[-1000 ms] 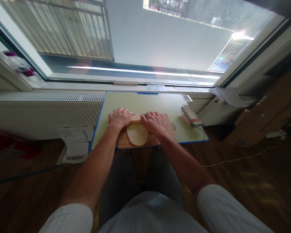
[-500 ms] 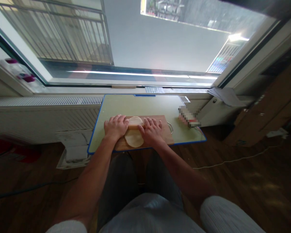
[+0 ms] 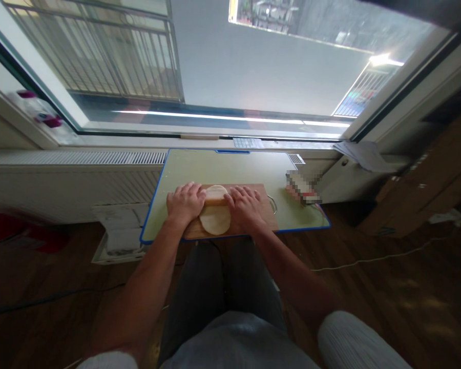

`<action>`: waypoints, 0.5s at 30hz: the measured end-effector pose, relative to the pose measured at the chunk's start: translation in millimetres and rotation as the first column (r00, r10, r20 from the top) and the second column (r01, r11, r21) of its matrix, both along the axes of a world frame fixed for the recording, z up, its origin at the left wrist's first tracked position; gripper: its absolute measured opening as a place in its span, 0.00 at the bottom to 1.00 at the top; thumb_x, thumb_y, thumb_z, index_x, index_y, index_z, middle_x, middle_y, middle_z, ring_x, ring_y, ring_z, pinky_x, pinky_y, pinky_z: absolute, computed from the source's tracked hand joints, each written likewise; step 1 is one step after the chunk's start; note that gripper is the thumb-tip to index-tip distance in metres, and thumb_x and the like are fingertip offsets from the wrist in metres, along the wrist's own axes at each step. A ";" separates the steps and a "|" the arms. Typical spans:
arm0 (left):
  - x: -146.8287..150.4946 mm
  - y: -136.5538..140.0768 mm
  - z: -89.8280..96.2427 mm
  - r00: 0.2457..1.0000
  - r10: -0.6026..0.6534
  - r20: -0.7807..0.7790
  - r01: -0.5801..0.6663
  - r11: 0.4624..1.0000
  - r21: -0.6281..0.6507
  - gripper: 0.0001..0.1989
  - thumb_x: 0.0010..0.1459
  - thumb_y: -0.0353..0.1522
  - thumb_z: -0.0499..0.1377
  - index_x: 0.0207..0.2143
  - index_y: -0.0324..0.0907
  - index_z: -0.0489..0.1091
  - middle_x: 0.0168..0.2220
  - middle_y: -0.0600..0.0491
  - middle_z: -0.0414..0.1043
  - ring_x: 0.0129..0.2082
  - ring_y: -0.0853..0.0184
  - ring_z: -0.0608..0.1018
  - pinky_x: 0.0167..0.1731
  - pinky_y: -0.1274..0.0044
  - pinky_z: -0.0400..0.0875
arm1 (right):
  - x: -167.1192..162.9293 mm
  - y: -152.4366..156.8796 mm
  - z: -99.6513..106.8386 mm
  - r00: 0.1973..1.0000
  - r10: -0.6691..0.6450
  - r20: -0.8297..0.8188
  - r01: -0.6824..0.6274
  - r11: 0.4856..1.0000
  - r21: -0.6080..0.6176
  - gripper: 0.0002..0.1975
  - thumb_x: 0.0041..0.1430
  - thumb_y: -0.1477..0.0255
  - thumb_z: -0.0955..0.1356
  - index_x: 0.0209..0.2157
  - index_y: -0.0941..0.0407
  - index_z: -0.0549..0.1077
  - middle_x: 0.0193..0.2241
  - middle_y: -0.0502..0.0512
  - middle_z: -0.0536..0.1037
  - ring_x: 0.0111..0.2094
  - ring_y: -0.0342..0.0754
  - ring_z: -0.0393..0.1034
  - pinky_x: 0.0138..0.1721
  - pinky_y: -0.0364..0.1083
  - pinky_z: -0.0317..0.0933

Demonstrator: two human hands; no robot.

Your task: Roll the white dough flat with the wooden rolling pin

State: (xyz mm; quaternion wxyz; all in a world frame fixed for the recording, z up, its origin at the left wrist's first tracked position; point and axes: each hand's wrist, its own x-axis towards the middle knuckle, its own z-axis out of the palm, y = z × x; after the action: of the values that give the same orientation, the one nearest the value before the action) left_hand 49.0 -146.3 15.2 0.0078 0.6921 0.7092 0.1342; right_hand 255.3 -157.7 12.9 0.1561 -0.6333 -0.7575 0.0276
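A wooden rolling pin point(image 3: 216, 202) lies crosswise over a flat round of dough point(image 3: 215, 221). My left hand point(image 3: 185, 201) is closed over the pin's left end, palm down. On the other end sits my right hand point(image 3: 246, 203), also closed over the pin with its knuckles up. The dough shows on both the far and near sides of the pin. Beneath it is a wooden cutting board point(image 3: 269, 218) with a metal handle point(image 3: 272, 205) at its right side. Both ends of the pin are hidden under my hands.
The board rests on a pale green, blue-edged table point(image 3: 200, 166) below a large window. Right of the board is a blurred-out object point(image 3: 302, 188). A radiator point(image 3: 80, 182) runs along the wall, and a bottle point(image 3: 40, 110) stands on the sill. Cardboard boxes point(image 3: 411, 189) stand at right.
The view has shifted slightly. My right hand has moved a little outward along the pin, showing more of the dough's right edge. Both hands stay on the pin.
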 end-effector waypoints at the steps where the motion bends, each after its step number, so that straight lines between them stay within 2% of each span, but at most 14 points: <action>1: 0.2 -1.1 -0.1 1.000 0.002 -0.002 -0.002 1.000 0.005 0.28 0.74 0.44 0.45 0.64 0.46 0.76 0.69 0.47 0.72 0.65 0.49 0.75 0.65 0.56 0.68 | 1.2 2.9 1.4 1.000 -0.001 0.002 0.001 1.000 0.009 0.24 0.81 0.55 0.58 0.63 0.50 0.76 0.67 0.55 0.76 0.70 0.56 0.62 0.71 0.58 0.46; 6: -0.4 -2.7 -2.6 1.000 0.007 0.012 -0.007 1.000 0.026 0.27 0.74 0.44 0.46 0.63 0.47 0.76 0.70 0.46 0.72 0.65 0.49 0.75 0.65 0.56 0.67 | 2.6 11.5 3.7 1.000 -0.007 0.006 0.007 1.000 0.025 0.24 0.81 0.54 0.59 0.62 0.50 0.76 0.65 0.57 0.77 0.68 0.57 0.63 0.70 0.59 0.47; 15: -2.4 1.4 -10.0 1.000 0.024 0.015 -0.025 0.998 0.059 0.26 0.73 0.45 0.48 0.63 0.48 0.76 0.69 0.46 0.73 0.66 0.51 0.74 0.65 0.57 0.67 | 1.2 9.3 -2.2 1.000 -0.001 -0.027 0.003 0.997 0.072 0.22 0.80 0.54 0.59 0.60 0.48 0.77 0.64 0.56 0.78 0.67 0.55 0.65 0.70 0.57 0.48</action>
State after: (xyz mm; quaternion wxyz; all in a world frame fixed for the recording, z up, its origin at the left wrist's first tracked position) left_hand 46.6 -144.9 5.1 -0.0091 0.6823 0.7133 0.1602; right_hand 256.5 -148.4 10.7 0.1891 -0.6274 -0.7553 0.0084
